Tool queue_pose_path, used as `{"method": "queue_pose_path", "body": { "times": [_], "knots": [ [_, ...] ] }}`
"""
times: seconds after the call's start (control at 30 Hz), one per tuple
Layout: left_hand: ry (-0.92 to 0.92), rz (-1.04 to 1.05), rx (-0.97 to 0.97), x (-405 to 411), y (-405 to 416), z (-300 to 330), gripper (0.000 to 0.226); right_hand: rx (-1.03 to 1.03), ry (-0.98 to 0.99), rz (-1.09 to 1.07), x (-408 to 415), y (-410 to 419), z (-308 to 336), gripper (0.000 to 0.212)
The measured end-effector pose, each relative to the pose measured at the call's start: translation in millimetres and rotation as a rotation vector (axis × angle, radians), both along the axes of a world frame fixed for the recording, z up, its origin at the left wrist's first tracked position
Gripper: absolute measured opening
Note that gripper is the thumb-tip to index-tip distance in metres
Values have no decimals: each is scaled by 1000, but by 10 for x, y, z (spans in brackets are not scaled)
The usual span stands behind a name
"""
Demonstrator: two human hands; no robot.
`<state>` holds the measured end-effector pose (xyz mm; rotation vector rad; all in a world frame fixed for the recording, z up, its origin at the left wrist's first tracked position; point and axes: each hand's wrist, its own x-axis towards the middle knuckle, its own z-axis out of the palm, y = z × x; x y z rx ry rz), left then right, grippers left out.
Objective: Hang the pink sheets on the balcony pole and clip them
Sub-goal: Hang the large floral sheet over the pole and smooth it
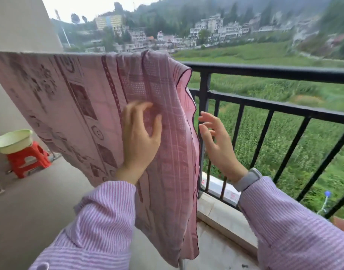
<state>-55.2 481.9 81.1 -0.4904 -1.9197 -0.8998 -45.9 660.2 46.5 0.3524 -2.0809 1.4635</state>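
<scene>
The pink patterned cotton sheet [73, 106] is already draping over the pole, left of the black metal railing [264, 72]. The left hand [141, 137] is pressing its bunched right edge, grip released; the right hand [218, 145] is hovering beside, fingers spread, holding nothing. Spreading it flat seems next, then clipping; no clips are showing.

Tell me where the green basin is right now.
In the head view, the green basin sits at the far left on top of a red plastic stool, on the balcony floor below and left of the hanging pink sheet.
</scene>
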Motion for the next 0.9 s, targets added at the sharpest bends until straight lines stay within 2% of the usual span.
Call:
{"method": "queue_pose_path", "body": {
  "times": [0.13, 0.2, 0.27, 0.37, 0.47, 0.6, 0.77, 0.9],
  "knots": [
    [178, -7, -91, -235, -180, 595, 32, -11, 193, -38, -41, -247, 752, 45],
    [150, -50, -165, -371, -295, 828, 36, 33, 223, -98, -58, -371, 1023, 44],
    [71, -98, -228, -537, -416, 964, 41, 133, 226, -201, -89, -477, 1183, 34],
    [4, -183, -284, -791, -624, 1031, 41, 147, 231, -313, -148, -581, 1298, 8],
    [33, -282, -330, -975, -772, 1092, 25, 45, 240, -369, -158, -600, 1372, 12],
    [32, -432, -330, -1118, -873, 1223, 20, -19, 249, -489, -163, -623, 1471, 16],
    [-66, -561, -287, -1327, -1128, 1319, 9, 39, 271, -554, -129, -783, 1548, 16],
    [-71, -570, -284, -1573, -1424, 1339, 16, 221, 305, -580, -134, -1044, 1591, 14]
  ]
}}
